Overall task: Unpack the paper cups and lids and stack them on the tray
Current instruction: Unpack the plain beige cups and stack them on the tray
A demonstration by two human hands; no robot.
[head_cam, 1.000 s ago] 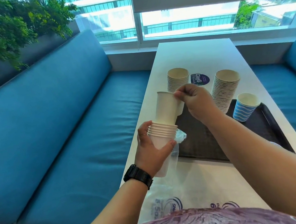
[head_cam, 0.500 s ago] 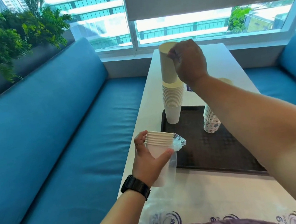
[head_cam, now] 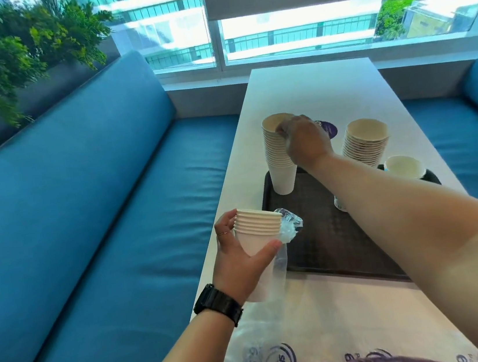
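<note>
Our left hand [head_cam: 243, 267] curls around a short nested stack [head_cam: 258, 230] of smooth white paper cups, about 7 rolled rims showing, its base still in a crinkled clear plastic sleeve [head_cam: 279, 262]. Our right hand [head_cam: 305, 141] pinches the rim of the top cup on the tall stack [head_cam: 278, 157] standing on the dark textured tray [head_cam: 324, 239]. We count 2 tall stacks there, the second [head_cam: 364, 141] farther right, plus 1 single cup [head_cam: 404, 166].

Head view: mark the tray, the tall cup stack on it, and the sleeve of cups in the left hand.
tray [head_cam: 325, 248]: head view, bare dark floor near its front.
tall cup stack [head_cam: 283, 179]: head view, side wall of the bottom cup.
sleeve of cups [head_cam: 257, 222]: head view, stacked rims above the left hand.
</note>
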